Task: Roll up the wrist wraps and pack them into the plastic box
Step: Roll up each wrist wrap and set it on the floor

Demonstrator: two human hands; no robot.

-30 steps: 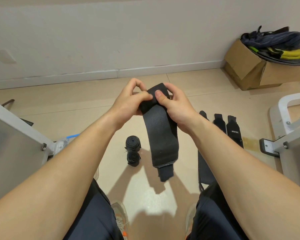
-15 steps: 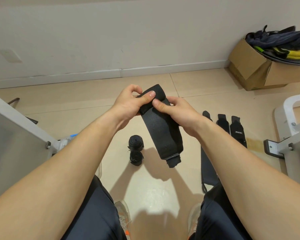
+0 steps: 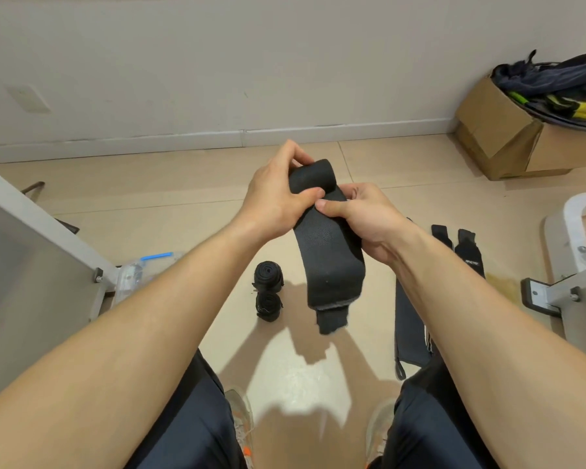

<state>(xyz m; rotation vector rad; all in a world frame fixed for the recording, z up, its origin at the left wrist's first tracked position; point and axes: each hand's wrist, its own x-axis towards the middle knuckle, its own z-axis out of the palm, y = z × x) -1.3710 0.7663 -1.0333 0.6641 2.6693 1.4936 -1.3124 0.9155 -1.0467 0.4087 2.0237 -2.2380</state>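
Far left, low on the floor, the clear plastic box with a blue clip peeks out between a grey panel and the left forearm. What it holds is too hidden to tell.

Both arms reach forward over the knees. The left hand is raised a little higher than the other, fingers curled over the far side of a rolled-up end, thumb pressed across its near face. Below it, two finished rolls sit on the tiles, touching one another.

The wrist wrap is held in mid-air between the hands, its top wound into a thick roll, the rest hanging down with a narrower tab at the bottom. The right hand grips it just under the roll, thumb on the front, fingers behind.

To the right, flat wraps lie side by side on the floor. In the corner, an open cardboard box is heaped with dark and yellow fabric.
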